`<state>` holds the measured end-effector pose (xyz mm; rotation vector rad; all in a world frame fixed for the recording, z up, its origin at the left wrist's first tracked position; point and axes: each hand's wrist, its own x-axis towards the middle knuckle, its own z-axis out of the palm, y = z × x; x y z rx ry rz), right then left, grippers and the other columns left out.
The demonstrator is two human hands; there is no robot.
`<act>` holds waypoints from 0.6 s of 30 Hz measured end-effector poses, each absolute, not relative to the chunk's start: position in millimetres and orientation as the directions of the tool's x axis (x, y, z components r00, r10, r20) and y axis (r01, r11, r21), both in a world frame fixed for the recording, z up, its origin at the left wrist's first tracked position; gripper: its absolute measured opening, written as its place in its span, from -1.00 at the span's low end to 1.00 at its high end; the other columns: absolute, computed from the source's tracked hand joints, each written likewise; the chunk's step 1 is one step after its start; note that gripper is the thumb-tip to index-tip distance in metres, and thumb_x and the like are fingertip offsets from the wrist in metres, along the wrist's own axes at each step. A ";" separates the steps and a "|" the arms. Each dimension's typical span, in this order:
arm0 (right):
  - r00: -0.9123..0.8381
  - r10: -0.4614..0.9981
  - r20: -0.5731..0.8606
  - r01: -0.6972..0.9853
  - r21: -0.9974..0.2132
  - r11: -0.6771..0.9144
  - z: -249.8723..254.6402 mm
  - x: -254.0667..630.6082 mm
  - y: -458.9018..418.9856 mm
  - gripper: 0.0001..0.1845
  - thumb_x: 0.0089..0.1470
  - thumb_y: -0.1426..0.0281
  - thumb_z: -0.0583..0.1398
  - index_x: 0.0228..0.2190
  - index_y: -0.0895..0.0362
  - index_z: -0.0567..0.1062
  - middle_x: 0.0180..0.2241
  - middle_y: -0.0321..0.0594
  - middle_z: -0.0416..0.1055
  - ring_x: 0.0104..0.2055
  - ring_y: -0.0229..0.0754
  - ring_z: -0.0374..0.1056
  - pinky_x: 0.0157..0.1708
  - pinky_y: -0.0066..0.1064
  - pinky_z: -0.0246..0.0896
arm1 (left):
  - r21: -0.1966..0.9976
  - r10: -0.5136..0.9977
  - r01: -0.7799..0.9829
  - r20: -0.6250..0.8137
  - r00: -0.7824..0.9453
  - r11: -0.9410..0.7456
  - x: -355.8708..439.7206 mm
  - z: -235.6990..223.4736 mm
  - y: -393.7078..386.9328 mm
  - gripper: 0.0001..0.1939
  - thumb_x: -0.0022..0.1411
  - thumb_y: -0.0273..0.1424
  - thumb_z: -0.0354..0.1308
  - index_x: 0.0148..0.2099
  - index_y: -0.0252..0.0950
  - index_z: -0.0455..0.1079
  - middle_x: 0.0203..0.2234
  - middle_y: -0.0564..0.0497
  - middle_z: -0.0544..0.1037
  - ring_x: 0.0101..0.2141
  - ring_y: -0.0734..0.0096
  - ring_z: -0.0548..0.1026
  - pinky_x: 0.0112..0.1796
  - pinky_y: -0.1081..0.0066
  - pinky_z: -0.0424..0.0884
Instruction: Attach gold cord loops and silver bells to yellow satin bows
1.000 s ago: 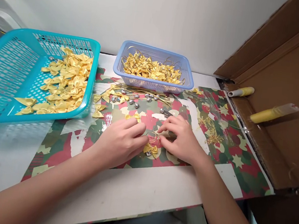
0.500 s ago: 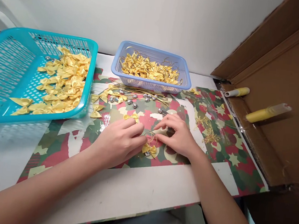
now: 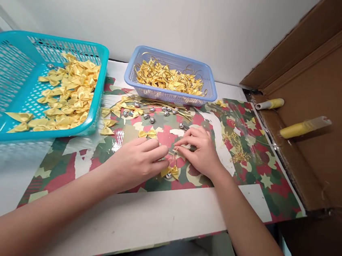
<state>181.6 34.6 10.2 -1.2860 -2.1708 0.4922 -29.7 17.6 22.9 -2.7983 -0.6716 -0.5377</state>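
Observation:
Between my hands, a yellow ribbon bow [image 3: 173,171] with a silver jingle bell [image 3: 169,176] lies on the camouflage-patterned sheet. A thin gold cord [image 3: 174,155] rises from it. My left hand [image 3: 141,159] is closed at the cord's left side, its fingertips partly hidden behind the knuckles. From the right, my right hand [image 3: 200,151] pinches the cord between thumb and forefinger, the other fingers curled. Another yellow bow [image 3: 147,133] lies just beyond my left hand. Beyond my right hand's fingers, a bell [image 3: 181,126] sits beside a small dark tool, mostly covered by the hand.
A teal basket [image 3: 100,84] of yellow bows stands at the left. At the back, a blue basket [image 3: 170,92] holds bows with gold cords. Loose cords [image 3: 161,102] and several bells lie before it. Right are gold scraps [image 3: 240,151] and a cardboard wall [image 3: 322,107] with two tubes.
My right hand has shifted slightly up and left, its thumb and forefinger now closer together on the cord. The left hand stays nearly in place. The whole view has drifted slightly.

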 end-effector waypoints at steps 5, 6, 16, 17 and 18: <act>-0.381 0.883 0.276 0.683 -0.559 0.470 11.5 181.5 32.9 -0.91 0.05 0.42 0.29 -0.48 0.03 0.59 -0.42 -0.31 0.40 -0.23 -0.17 0.25 -0.19 -0.28 -0.02 | 0.042 0.426 0.448 0.400 0.811 -0.893 -30.4 25.0 18.5 -0.86 0.24 -0.52 0.06 -0.31 -0.22 0.42 -0.47 0.02 0.38 -0.48 0.37 0.22 -0.48 0.35 0.13; -0.391 0.880 0.269 0.683 -0.556 0.474 11.7 181.4 32.3 -0.90 0.05 0.42 0.29 -0.48 0.02 0.59 -0.42 -0.32 0.40 -0.23 -0.17 0.25 -0.18 -0.28 -0.03 | 0.124 0.473 0.468 0.421 0.774 -0.875 -31.0 25.0 18.9 -0.86 0.23 -0.50 0.06 -0.31 -0.23 0.43 -0.48 0.02 0.38 -0.48 0.37 0.22 -0.47 0.36 0.15; -0.409 0.867 0.283 0.672 -0.550 0.496 13.7 181.9 29.3 -0.90 0.05 0.43 0.28 -0.47 0.02 0.58 -0.40 -0.31 0.40 -0.23 -0.17 0.24 -0.16 -0.27 -0.02 | 0.828 0.839 0.433 0.079 0.539 -0.356 -33.4 25.2 27.3 -0.76 0.17 -0.38 0.14 -0.08 -0.26 0.34 -0.32 0.01 0.45 -0.42 0.45 0.36 -0.44 0.43 0.35; -0.412 0.866 0.283 0.669 -0.551 0.499 13.4 181.9 29.0 -0.90 0.05 0.44 0.27 -0.46 0.02 0.58 -0.40 -0.31 0.40 -0.23 -0.17 0.24 -0.16 -0.27 -0.02 | 0.827 0.838 0.433 0.082 0.539 -0.359 -32.0 24.2 25.9 -0.76 0.17 -0.38 0.15 -0.08 -0.25 0.32 -0.32 0.01 0.45 -0.41 0.45 0.36 -0.43 0.43 0.35; -0.414 0.864 0.285 0.667 -0.552 0.501 13.0 181.8 28.9 -0.90 0.05 0.44 0.28 -0.46 0.01 0.59 -0.40 -0.32 0.39 -0.24 -0.18 0.24 -0.16 -0.27 -0.02 | 0.822 0.840 0.437 0.089 0.535 -0.365 -30.4 22.9 24.3 -0.76 0.17 -0.39 0.16 -0.09 -0.25 0.31 -0.31 0.01 0.45 -0.40 0.45 0.37 -0.42 0.42 0.36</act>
